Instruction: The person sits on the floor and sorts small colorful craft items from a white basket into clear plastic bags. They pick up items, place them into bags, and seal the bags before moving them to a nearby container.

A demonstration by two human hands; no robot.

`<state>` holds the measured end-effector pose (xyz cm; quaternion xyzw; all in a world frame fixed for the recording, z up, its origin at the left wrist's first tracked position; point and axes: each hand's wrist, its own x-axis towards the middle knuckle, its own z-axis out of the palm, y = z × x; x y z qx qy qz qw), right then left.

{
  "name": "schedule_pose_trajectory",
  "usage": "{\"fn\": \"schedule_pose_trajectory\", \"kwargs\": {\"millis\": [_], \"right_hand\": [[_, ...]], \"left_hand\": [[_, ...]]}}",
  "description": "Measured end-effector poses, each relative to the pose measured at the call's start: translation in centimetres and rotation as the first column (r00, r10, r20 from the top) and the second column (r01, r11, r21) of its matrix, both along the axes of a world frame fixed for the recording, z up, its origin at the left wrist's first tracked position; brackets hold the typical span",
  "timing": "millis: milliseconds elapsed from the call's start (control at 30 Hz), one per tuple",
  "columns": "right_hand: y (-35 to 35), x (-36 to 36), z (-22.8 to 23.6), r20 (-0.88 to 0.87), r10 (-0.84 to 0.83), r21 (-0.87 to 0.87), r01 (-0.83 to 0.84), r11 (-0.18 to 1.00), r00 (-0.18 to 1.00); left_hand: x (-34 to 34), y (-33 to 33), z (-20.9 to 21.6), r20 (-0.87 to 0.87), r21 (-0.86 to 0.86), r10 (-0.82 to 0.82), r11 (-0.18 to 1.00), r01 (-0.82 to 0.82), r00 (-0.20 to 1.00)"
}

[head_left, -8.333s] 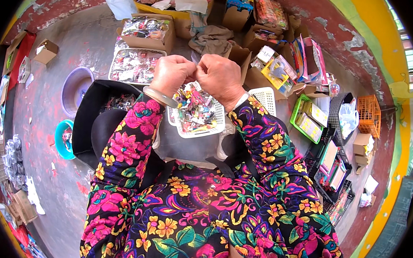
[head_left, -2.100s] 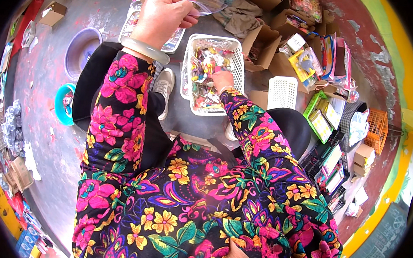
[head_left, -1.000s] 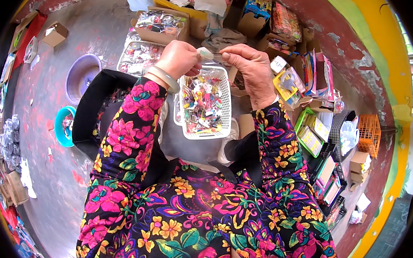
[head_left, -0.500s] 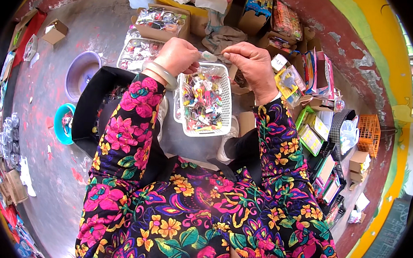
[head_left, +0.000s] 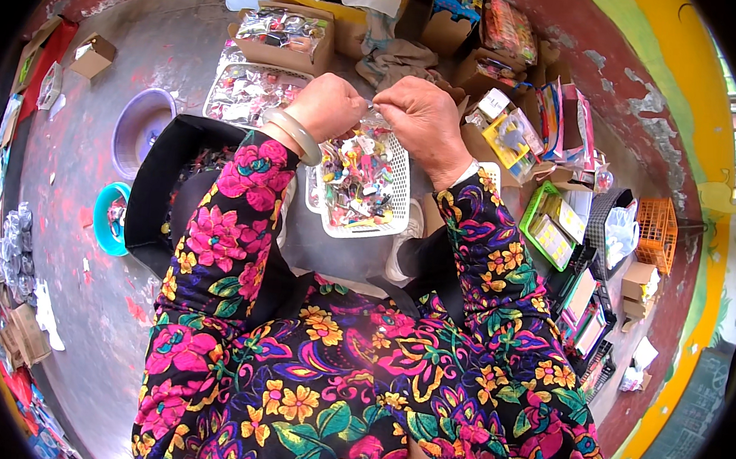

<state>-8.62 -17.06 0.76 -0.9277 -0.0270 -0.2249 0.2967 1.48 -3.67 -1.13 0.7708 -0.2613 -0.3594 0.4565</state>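
Observation:
Both my hands meet above the far end of a white plastic basket (head_left: 401, 193) heaped with small colourful trinkets (head_left: 362, 174). My left hand (head_left: 329, 107), a pale bangle at its wrist, is closed with the fingertips pinched. A small clear packet showed at these fingers a moment ago; now the fingers mostly cover it. My right hand (head_left: 422, 127) is pinched too, its thumb and forefinger close against the left fingertips. What lies in the right pinch is too small to make out.
Beyond my left hand stand a white tray (head_left: 215, 104) of packed trinkets and a cardboard box (head_left: 314, 53). A black bin (head_left: 156, 189), purple basin (head_left: 118, 140) and turquoise basin (head_left: 103, 230) are at left. A green basket (head_left: 533, 209) and an orange crate (head_left: 656, 237) stand at right.
My right hand has moved left and slightly down until its fingertips meet those of my left hand. The left hand has shifted slightly right. The clear packet is now mostly hidden.

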Motion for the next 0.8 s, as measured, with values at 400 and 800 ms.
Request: {"fn": "schedule_pose_trajectory", "kwargs": {"millis": [400, 800], "right_hand": [[-2.2, 0.1, 0.7, -0.223, 0.08, 0.52, 0.05, 0.853, 0.972], [-3.7, -0.4, 1.5, -0.333, 0.166, 0.838, 0.211, 0.502, 0.928]], "left_hand": [[0.1, 1.2, 1.7, 0.107, -0.132, -0.122, 0.982, 0.136, 0.987], [-0.8, 0.9, 1.5, -0.403, -0.34, -0.122, 0.94, -0.024, 0.907]]}}
